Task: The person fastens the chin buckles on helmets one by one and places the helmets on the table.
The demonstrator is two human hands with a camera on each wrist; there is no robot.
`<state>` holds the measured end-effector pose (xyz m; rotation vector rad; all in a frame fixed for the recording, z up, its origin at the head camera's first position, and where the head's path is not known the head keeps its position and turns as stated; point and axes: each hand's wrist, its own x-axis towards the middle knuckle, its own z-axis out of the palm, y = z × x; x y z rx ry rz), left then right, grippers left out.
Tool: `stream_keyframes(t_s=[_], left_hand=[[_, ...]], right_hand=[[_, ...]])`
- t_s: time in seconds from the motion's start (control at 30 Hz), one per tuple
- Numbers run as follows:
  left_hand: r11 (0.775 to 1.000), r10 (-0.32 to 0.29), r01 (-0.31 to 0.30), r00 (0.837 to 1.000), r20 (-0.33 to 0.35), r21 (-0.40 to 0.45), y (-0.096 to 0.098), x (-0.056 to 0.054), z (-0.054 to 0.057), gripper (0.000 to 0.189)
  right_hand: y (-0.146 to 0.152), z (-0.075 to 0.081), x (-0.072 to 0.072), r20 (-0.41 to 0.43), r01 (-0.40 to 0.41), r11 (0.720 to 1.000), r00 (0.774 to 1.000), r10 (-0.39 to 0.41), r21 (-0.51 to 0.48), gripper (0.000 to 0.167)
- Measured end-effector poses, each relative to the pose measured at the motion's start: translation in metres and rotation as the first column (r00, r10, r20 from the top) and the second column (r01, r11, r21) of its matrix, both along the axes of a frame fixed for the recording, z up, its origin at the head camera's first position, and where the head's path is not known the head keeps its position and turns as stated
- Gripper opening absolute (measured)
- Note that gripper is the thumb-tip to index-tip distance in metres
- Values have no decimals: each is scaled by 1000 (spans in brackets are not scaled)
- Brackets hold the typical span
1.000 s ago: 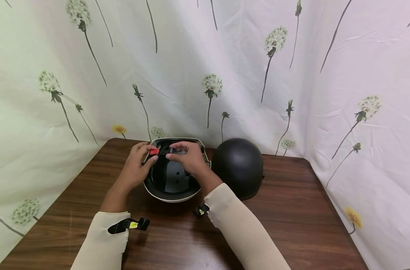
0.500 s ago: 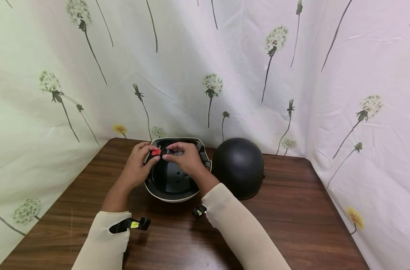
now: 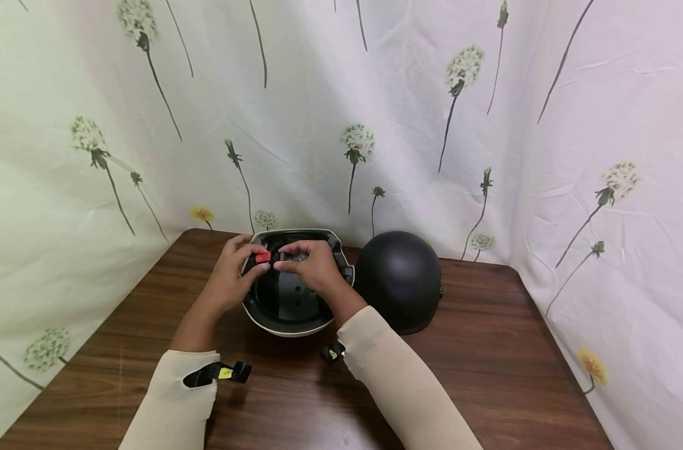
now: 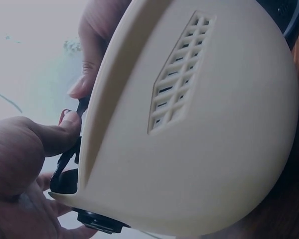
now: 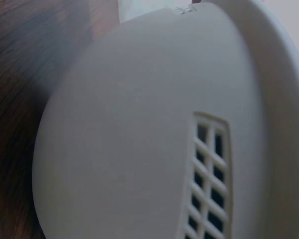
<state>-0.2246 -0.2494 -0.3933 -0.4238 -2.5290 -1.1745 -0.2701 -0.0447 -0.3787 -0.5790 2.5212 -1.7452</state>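
An upturned cream helmet (image 3: 293, 325) with a black inside lies open side up in the head view. Above its opening, my left hand (image 3: 229, 275) pinches a red buckle piece (image 3: 263, 257) between thumb and fingers. Facing it, my right hand (image 3: 314, 267) pinches a black buckle piece (image 3: 280, 256) on the strap, right beside the red one. From the left wrist, the helmet's vented shell (image 4: 214, 149) fills most of the view, with the left thumb (image 4: 60, 137) at its rim. Only the shell (image 5: 124, 129) shows in the right wrist view; the right hand is hidden there.
A matte black helmet (image 3: 398, 281) sits dome up just right of the cream one. Both rest on a dark wooden table (image 3: 487, 362), with a dandelion-print curtain (image 3: 307, 125) behind and at the sides.
The red and black buckle pieces have come closer together. The left fingers moved slightly right, and the right fingers shifted slightly left. Both helmets stay in place.
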Motion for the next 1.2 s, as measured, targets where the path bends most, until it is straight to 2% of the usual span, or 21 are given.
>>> stream_keyframes(t_s=[0.4, 0.77, 1.03, 1.2], left_hand=[[1000, -21, 21, 1000, -20, 3, 0, -1, -2, 24], [999, -40, 40, 999, 8, -31, -1, 1, 0, 24], [999, -39, 40, 999, 20, -28, -2, 1, 2, 23], [999, -35, 35, 999, -10, -28, -4, 2, 2, 24]], right_hand=[[-1, -5, -1, 18, -10, 1000, 1000, 11, -23, 24], [-3, -5, 2, 11, -6, 1000, 1000, 6, 9, 23], [6, -7, -2, -33, -65, 997, 997, 66, 29, 31], [16, -6, -4, -54, -144, 989, 988, 143, -16, 36]])
